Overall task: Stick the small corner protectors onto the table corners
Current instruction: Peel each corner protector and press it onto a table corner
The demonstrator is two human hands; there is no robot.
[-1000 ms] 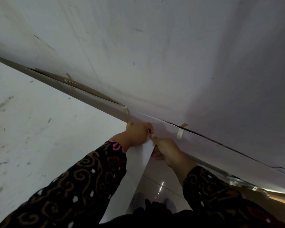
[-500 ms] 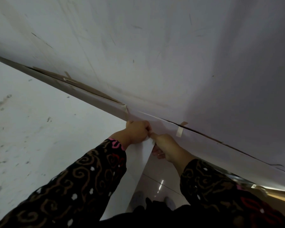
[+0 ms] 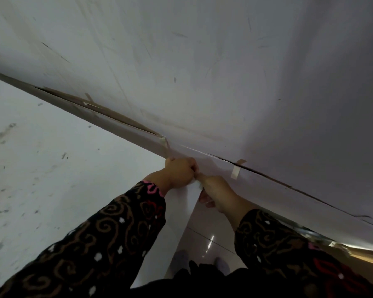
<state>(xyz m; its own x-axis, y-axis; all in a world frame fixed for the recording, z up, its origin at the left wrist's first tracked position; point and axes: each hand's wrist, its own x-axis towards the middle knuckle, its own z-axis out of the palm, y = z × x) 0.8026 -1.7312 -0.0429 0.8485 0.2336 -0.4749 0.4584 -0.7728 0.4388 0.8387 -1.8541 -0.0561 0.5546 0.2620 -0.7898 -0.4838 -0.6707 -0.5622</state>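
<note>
Here both hands meet at the tabletop (image 3: pixel 52 179) corner (image 3: pixel 191 189): left hand (image 3: pixel 179 171) clenched over it, right hand (image 3: pixel 215 190) pinching the barely visible protector (image 3: pixel 199 186) against its right side.

Just right of the hands (image 3: pixel 179 173), a short strip of pale masking tape (image 3: pixel 235 173) bridges a dark crack (image 3: pixel 267 177). Up and left of them, a torn tape scrap (image 3: pixel 164 141) ends a brown cardboard strip (image 3: pixel 99 108). Beyond them rises a grey, scuffed wall (image 3: pixel 224 72). Below them, glossy floor tiles (image 3: pixel 205 235) catch a streak of light (two grey shoe tips (image 3: pixel 181 259) show there too).
</note>
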